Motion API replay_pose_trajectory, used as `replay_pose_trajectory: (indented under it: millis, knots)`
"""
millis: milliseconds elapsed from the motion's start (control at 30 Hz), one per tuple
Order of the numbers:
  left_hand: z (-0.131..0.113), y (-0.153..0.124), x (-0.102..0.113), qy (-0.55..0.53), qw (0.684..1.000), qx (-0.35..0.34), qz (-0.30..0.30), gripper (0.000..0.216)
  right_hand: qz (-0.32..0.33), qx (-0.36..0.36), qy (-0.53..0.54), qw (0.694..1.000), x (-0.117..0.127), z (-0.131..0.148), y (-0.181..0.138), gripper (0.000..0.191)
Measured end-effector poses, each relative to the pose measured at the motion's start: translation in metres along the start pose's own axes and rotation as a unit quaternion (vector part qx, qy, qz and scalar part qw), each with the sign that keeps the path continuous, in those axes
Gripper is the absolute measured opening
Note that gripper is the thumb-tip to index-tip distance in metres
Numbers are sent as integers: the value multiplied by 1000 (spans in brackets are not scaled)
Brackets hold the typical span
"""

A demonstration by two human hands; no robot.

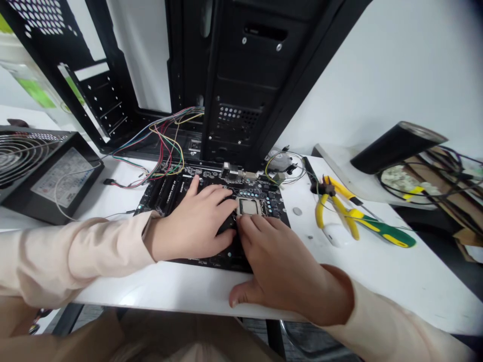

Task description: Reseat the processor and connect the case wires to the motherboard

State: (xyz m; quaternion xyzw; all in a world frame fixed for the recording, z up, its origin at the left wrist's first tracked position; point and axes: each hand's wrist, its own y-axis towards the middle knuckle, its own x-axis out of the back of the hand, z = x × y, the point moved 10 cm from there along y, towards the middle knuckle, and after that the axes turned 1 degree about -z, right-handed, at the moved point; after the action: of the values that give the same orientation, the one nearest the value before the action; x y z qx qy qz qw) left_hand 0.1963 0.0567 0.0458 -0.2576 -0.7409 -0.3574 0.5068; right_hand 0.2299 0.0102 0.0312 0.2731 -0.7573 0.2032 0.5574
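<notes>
A black motherboard (278,201) lies flat on the white table, with a silver processor (249,207) seated in its socket. My left hand (196,218) rests over the middle of the board, fingers spread, their tips beside the socket's left side. From the right, my right hand (277,254) reaches over the board's front part. Its fingertips touch the near edge of the socket, while the thumb sticks out apart toward the table's front edge. Neither hand shows anything held. What lies under the palms is hidden.
Behind the board stands a black computer case (241,75), with thin coloured wires (166,133) hanging from it. A power supply (56,171) sits at left. Yellow-handled pliers (335,201), a green-yellow screwdriver (381,229), a coin (297,211) and a white earbud case (337,235) lie at right.
</notes>
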Motion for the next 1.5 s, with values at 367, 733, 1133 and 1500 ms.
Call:
replay_pose_trajectory:
  millis: [367,733,1133,1500]
  knots:
    - [-10,-4,3,-20,997,-75,9,28,-69,17,266,961,11,-39,-14,68]
    - [-14,-5,-2,36,996,-82,30,33,-115,-38,276,953,-18,-82,-7,52]
    - [-9,-3,-3,39,996,-62,41,32,-127,-12,328,936,-10,-84,-5,50]
    - [-7,-3,1,-21,997,-72,36,23,-14,-270,331,904,-41,-183,-38,28]
